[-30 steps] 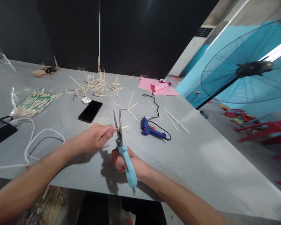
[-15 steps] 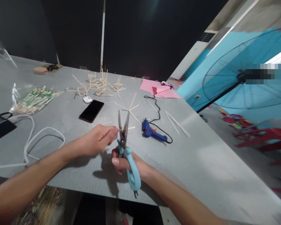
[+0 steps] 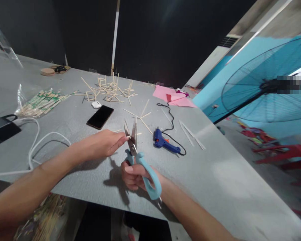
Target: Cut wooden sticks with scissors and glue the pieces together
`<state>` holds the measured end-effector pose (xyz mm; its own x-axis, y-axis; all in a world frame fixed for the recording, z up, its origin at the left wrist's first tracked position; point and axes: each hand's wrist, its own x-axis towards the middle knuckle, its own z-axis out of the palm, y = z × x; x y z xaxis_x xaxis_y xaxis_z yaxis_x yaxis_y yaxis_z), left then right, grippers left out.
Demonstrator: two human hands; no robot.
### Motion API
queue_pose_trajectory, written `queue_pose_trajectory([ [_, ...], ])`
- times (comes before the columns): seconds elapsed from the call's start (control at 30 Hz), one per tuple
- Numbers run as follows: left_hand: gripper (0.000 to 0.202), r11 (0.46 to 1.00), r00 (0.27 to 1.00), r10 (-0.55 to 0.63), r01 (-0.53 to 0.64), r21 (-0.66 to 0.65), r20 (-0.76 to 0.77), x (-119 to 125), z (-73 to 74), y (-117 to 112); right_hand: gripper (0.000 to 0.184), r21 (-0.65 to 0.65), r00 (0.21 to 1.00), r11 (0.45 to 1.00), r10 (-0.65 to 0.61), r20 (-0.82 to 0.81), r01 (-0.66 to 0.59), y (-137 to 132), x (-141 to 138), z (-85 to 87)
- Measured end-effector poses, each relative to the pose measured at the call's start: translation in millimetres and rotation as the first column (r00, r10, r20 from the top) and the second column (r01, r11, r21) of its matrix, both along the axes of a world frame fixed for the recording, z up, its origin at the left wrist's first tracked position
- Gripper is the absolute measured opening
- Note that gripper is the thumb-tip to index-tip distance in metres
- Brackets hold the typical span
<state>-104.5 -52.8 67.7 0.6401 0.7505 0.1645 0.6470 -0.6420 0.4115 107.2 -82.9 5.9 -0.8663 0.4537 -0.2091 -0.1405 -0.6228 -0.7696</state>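
Observation:
My left hand [image 3: 112, 143] pinches a thin wooden stick [image 3: 138, 134], whose length runs between the parted blades of a pair of scissors. Those scissors [image 3: 147, 174], with light blue handles, are gripped in my right hand [image 3: 134, 174], blades pointing away from me. Just beyond the blade tips lies a joined piece of several sticks [image 3: 140, 117]. A blue glue gun [image 3: 165, 142] rests to the right of the scissors, its black cord curling behind it. Part of the stick is hidden by my left fingers and the blades.
A black phone [image 3: 100, 117] and a small white case [image 3: 96, 104] lie left of centre. Behind them stand stick frames [image 3: 112, 88]. Packaged sticks [image 3: 43, 102], a white cable [image 3: 31, 150], pink paper [image 3: 165, 91] and white glue sticks [image 3: 192, 134] are also on the grey table [image 3: 215, 187].
My right hand has turned the scissors slightly, so the handles swing to the right. The blades look a little closer together around the stick. The camera view has shifted slightly.

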Motion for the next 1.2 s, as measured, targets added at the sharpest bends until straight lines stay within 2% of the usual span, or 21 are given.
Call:
queue_pose_trajectory([
  [0.1, 0.036, 1.000, 0.999, -0.001, 0.001, -0.002, 0.045, 1, -3.2, 0, 0.039, -0.033, 0.994, 0.996, -0.081, 0.079, 0.084, -1, -1, -3.1],
  [0.2, 0.037, 0.999, 0.993, 0.000, 0.004, -0.038, 0.117, 2, -8.1, -1, 0.032, 0.113, 0.956, 0.969, -0.237, 0.174, 0.220, -3, -4, -8.7],
  [0.3, 0.038, 0.998, 0.969, 0.046, -0.034, -0.056, 0.242, 5, -13.7, -1, 0.028, 0.293, 0.906, 0.912, -0.357, 0.226, 0.286, -3, -9, -13.2],
  [0.37, 0.043, 0.991, 0.933, 0.106, -0.071, -0.114, 0.344, 9, -15.9, -2, 0.027, 0.346, 0.878, 0.880, -0.418, 0.235, 0.326, -1, -12, -13.6],
  [0.43, 0.047, 0.970, 0.888, 0.175, -0.082, -0.228, 0.425, 12, -16.3, -4, 0.028, 0.340, 0.867, 0.873, -0.439, 0.234, 0.350, 0, -13, -11.7],
  [0.5, 0.048, 0.943, 0.846, 0.221, -0.059, -0.328, 0.485, 14, -15.6, -6, 0.036, 0.295, 0.888, 0.899, -0.396, 0.233, 0.323, 1, -12, -8.5],
  [0.57, 0.048, 0.934, 0.830, 0.222, -0.031, -0.355, 0.511, 14, -14.5, -7, 0.047, 0.248, 0.921, 0.934, -0.314, 0.229, 0.257, 2, -8, -5.4],
  [0.67, 0.045, 0.964, 0.876, 0.136, -0.008, -0.267, 0.463, 8, -12.0, -4, 0.060, 0.207, 0.961, 0.962, -0.214, 0.177, 0.176, 2, -3, -3.3],
  [0.77, 0.040, 0.992, 0.929, 0.024, 0.023, -0.122, 0.370, 1, -9.5, 2, 0.061, 0.203, 0.980, 0.969, -0.164, 0.114, 0.138, 4, -1, -4.5],
  [0.83, 0.037, 0.996, 0.946, -0.024, 0.049, -0.071, 0.324, -3, -8.2, 6, 0.061, 0.196, 0.988, 0.975, -0.128, 0.089, 0.108, 5, -1, -6.2],
  [1.1, 0.033, 0.997, 0.972, -0.059, 0.068, -0.028, 0.228, -7, -5.3, 9, 0.062, 0.196, 0.991, 0.977, -0.100, 0.091, 0.081, 7, 0, -5.9],
  [1.2, 0.032, 0.998, 0.982, -0.062, 0.064, -0.004, 0.180, -9, -3.6, 9, 0.058, 0.133, 0.986, 0.986, -0.119, 0.119, 0.103, 6, 0, -3.7],
])
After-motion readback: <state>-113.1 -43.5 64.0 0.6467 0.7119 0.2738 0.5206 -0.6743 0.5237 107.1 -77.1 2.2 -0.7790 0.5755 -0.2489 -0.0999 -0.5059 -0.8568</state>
